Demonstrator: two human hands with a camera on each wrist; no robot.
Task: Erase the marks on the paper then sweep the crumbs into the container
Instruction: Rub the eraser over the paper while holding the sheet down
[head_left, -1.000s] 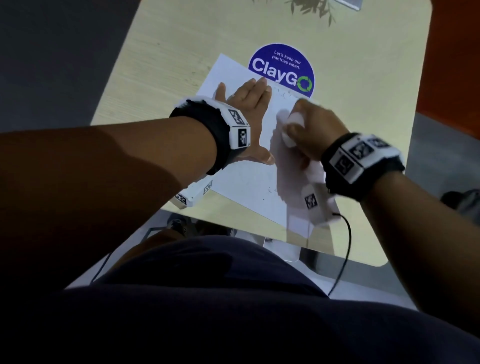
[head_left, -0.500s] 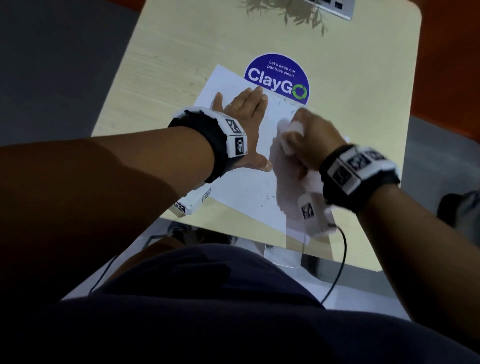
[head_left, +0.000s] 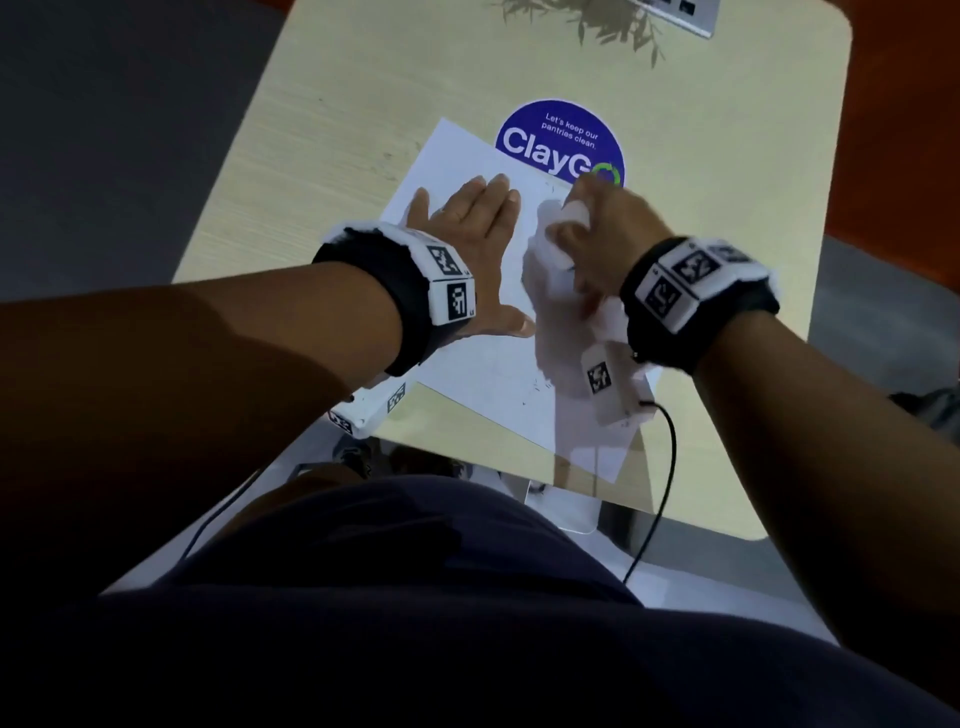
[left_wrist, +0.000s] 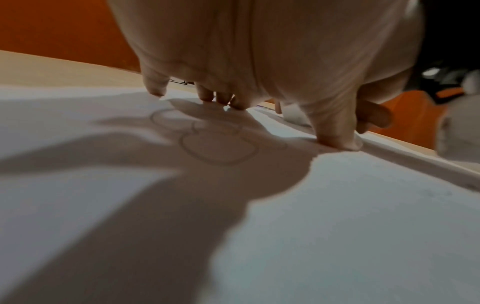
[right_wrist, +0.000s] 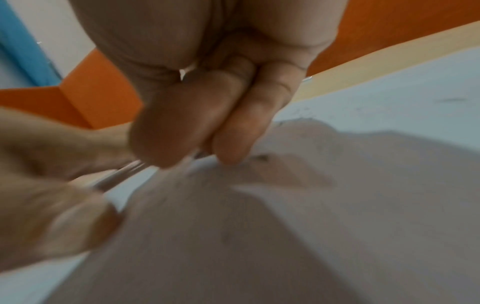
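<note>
From the head camera, a pale wooden table (head_left: 363, 104) with rounded corners stands on a grey floor, an orange wall beyond it. A white sheet of paper (head_left: 483, 374) lies on it, partly covering a round blue ClayGo sticker (head_left: 558, 137). The left hand (head_left: 467, 218) lies flat on the paper, fingers straight and close together, thumb out. The right hand (head_left: 602, 228) is curled around a white eraser (head_left: 574, 210) near the paper's far edge, by the sticker. Small dark crumbs (head_left: 540, 384) speckle the paper's near part. At the left wrist, the fingertips (left_wrist: 337, 142) press the paper beside faint pencil circles (left_wrist: 218, 148), the orange wall behind. At the right wrist, blurred, the thumb and fingers (right_wrist: 233, 144) are pinched together over the paper (right_wrist: 389, 102); orange and blue surfaces show behind.
</note>
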